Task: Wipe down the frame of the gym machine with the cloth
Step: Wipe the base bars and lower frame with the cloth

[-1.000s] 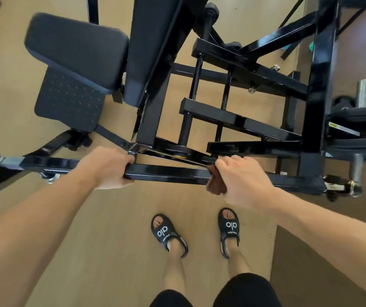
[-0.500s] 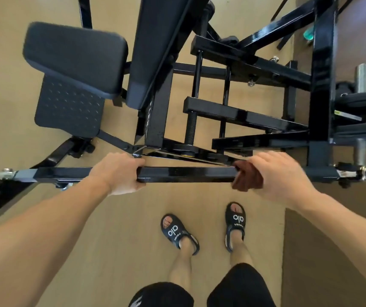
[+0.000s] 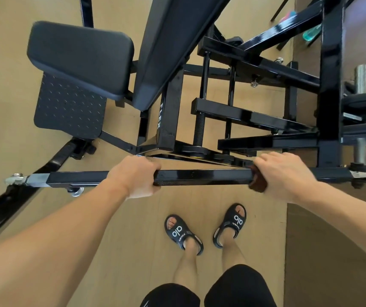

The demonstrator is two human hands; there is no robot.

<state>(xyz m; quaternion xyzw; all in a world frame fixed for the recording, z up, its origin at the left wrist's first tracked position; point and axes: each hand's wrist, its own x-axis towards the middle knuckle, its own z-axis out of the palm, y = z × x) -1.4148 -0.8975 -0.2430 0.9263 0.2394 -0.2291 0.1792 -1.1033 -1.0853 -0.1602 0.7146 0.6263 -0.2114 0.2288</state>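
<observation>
Cloth [image 3: 258, 184] under right hand [image 3: 285, 173] fingers [image 3: 266, 161], against frame bar [image 3: 202, 176]

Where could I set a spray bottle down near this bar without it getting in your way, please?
The bare wood floor between the bar and the sandals is free, as is the floor left of the footplate. Behind the bar it is crowded: frame beams and threaded rod leave only narrow gaps. The left hand and the right hand, holding the cloth, occupy the bar.
</observation>
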